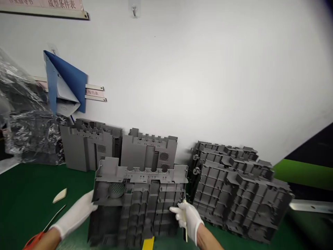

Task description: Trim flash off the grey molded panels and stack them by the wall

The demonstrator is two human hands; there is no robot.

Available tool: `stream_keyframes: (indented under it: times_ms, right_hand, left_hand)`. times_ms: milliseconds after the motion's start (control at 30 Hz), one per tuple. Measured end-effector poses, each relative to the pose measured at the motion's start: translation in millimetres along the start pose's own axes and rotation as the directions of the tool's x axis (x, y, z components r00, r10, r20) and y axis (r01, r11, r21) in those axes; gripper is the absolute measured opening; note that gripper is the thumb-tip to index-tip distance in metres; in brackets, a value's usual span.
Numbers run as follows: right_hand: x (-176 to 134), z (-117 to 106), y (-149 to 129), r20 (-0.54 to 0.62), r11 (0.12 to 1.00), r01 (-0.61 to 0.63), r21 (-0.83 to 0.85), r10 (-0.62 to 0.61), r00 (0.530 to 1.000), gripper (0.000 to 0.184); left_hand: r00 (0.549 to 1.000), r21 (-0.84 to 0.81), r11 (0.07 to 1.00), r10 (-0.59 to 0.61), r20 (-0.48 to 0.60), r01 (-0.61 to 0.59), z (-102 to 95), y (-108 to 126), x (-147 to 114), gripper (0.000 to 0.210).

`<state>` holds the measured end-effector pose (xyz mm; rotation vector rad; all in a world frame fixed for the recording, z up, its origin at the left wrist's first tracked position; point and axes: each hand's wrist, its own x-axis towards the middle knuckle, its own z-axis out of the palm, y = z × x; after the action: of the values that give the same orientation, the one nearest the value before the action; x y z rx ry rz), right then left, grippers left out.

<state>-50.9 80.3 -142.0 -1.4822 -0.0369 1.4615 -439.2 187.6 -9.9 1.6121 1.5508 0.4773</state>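
A grey moulded plastic panel [137, 205] stands tilted in front of me, its ribbed side with a round mesh grille facing me. At its left edge is my left hand [80, 210] in a white glove, closed on the edge with some fingertips hidden. My right hand [189, 218], also gloved, is by the panel's right edge. Its fingers are wrapped round a slim tool with a cream handle [185, 215] and a dark lower end; its exact kind is unclear. The index finger points toward the panel.
Similar grey panels lean against the wall at the back left [104, 146] and centre [135, 152]; a stack [239, 194] stands right. On the green tabletop [26, 184] lie a cream wedge [60, 196] and an orange-handled tool [35, 239]. Bagged items [33, 135] sit left, below a blue folder [70, 80].
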Motion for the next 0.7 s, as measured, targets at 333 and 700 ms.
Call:
stream_keyframes:
  times_ms: [333, 700]
  right_hand:
    - [88, 64, -43, -0.121, 0.972, 0.174, 0.160, -0.155, 0.980, 0.027]
    - [122, 82, -61, -0.182, 0.907, 0.353, 0.230, -0.316, 0.931, 0.051]
  left_hand:
    - [0.997, 0.132, 0.988, 0.078, -0.007, -0.076, 8.6, -10, 181, 0.029]
    - [0.996, 0.194, 0.978, -0.070, -0.059, 0.080, 21.9, -27, 239, 0.041]
